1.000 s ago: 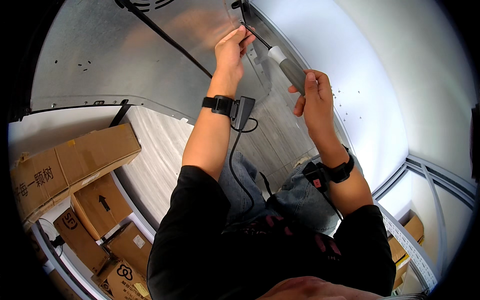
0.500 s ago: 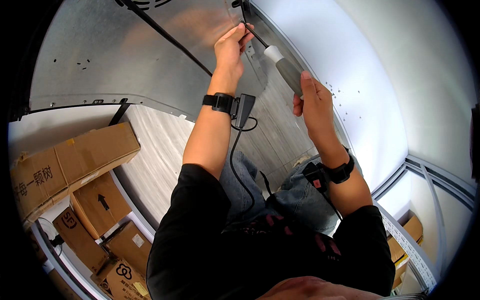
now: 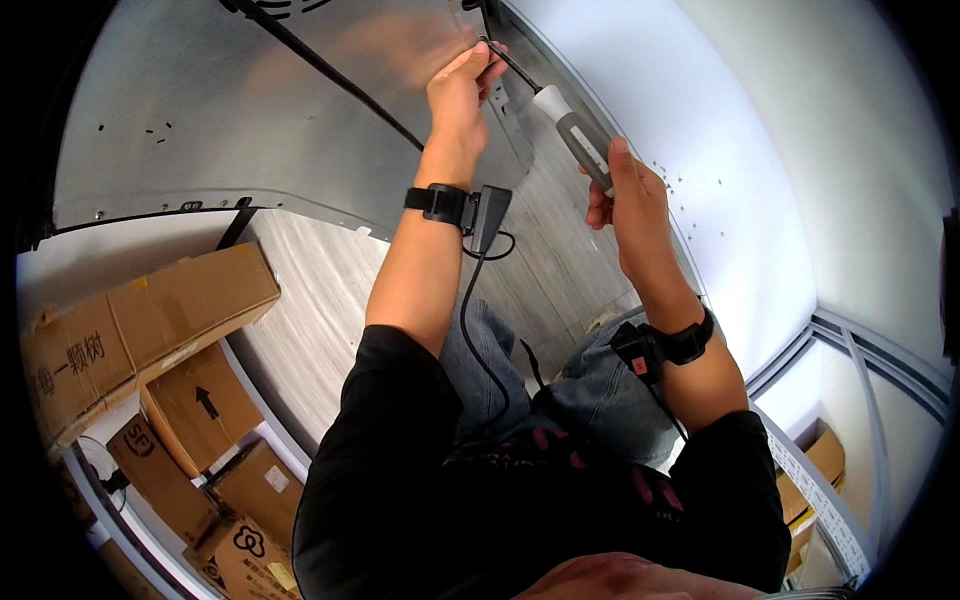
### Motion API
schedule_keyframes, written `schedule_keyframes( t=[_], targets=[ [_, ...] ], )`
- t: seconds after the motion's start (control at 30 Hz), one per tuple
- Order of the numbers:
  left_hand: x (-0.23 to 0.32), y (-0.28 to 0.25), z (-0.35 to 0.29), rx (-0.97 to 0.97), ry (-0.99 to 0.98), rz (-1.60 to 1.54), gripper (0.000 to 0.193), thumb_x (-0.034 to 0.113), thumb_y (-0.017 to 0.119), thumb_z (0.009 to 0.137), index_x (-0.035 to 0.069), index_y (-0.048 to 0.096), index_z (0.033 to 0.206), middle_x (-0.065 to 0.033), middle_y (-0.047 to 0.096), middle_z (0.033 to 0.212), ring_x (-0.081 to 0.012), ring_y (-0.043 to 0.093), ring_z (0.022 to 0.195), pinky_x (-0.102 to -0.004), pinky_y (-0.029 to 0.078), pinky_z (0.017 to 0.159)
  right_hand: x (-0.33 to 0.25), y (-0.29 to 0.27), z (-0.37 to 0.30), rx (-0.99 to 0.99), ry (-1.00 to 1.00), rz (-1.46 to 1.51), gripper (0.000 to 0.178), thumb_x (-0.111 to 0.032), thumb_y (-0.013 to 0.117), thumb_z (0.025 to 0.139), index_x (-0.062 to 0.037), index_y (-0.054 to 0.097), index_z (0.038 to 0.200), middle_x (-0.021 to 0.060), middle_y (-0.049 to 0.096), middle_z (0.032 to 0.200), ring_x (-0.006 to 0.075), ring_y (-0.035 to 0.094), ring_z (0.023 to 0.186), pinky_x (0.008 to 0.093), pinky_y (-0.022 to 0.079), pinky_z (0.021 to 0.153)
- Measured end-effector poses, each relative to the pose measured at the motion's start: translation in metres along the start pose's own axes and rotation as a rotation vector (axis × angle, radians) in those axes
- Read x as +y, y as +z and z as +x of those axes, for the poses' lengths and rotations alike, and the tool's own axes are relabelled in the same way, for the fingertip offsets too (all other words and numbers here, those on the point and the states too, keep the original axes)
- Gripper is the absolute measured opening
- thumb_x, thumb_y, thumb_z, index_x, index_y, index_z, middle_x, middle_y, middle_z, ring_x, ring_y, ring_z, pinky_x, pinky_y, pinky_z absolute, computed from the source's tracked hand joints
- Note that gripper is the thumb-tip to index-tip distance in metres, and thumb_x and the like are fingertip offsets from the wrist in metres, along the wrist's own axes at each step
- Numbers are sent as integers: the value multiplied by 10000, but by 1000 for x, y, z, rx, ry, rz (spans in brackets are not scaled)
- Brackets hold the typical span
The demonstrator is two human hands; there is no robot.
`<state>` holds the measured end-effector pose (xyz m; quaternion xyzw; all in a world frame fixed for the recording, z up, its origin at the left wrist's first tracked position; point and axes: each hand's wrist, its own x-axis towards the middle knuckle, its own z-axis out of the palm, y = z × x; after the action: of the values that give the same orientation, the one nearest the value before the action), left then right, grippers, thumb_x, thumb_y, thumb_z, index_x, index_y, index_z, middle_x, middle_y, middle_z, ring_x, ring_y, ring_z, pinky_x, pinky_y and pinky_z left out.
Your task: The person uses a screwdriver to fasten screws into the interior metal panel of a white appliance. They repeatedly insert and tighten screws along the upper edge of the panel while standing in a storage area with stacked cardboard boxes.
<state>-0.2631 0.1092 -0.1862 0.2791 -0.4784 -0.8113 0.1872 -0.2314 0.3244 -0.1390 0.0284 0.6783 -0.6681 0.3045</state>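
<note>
A screwdriver [image 3: 578, 138] with a grey and white handle slants up and to the left. My right hand [image 3: 633, 200] is closed around the lower end of its handle. At the far end, the tip meets the edge of a large sheet-metal panel [image 3: 300, 110]. There my left hand [image 3: 464, 95] pinches close to the tip with thumb and fingers. What the left fingers hold, if anything beyond the shaft, is too small to make out. A black cable [image 3: 330, 70] crosses the panel beside that hand.
Cardboard boxes [image 3: 190, 300] stand stacked on a shelf at the left. A white wall panel [image 3: 720, 130] rises to the right of the screwdriver. Black wrist straps [image 3: 440, 204] carry small devices with trailing cords. More boxes [image 3: 825, 455] sit behind a metal frame at lower right.
The screwdriver handle has turned about its axis, now showing a pale strip. My right hand has shifted slightly, its fingers re-set on the handle. My left hand stays nearly in place.
</note>
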Motion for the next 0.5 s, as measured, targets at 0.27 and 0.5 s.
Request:
schedule_keyframes(
  t=[0.27, 0.5],
  targets=[
    [0, 0, -1, 9, 5, -6, 137, 187, 601, 894, 84, 691, 892, -1, 691, 886, -51, 607, 752, -189, 324, 605, 10, 13, -6, 59, -177, -235, 543, -483, 548, 895, 22, 478, 1082, 30, 516, 634, 86, 481, 479, 230, 407, 456],
    [0, 1, 0, 15, 1, -15, 139, 181, 598, 895, 75, 687, 905, -7, 693, 892, -52, 607, 746, -190, 324, 597, 5, 2, 2, -57, 51, 88, 521, -378, 623, 873, 23, 428, 1142, 38, 520, 621, 96, 476, 454, 235, 405, 445]
  ],
)
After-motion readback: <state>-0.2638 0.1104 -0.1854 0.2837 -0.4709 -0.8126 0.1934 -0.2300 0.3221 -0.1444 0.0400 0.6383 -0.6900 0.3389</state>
